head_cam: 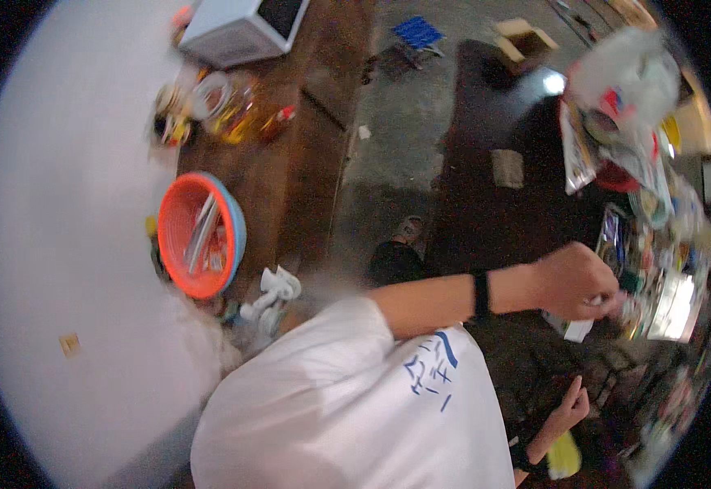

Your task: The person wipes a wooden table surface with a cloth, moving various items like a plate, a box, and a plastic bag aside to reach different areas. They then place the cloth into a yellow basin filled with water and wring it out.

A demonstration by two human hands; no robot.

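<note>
My left hand (575,281), with a black band at its wrist, reaches out to the right over a cluttered surface. Its fingers are curled; a small whitish spot shows between them, too blurred to identify. Just below lies or hangs a white flat piece (578,330); contact with the hand cannot be told. My right hand (569,406) is low at the right, one finger extended and no object visible in it. Near it is a yellow-green item (564,455). My white T-shirt fills the lower middle.
Nested orange and blue plastic baskets (233,208) stand on a wooden surface beside the wall (74,214). Bottles of yellow liquid (230,122) and a white appliance (227,36) are farther up. A blue stool (418,32), a cardboard box (505,30) and a white plastic bag (630,73) are beyond.
</note>
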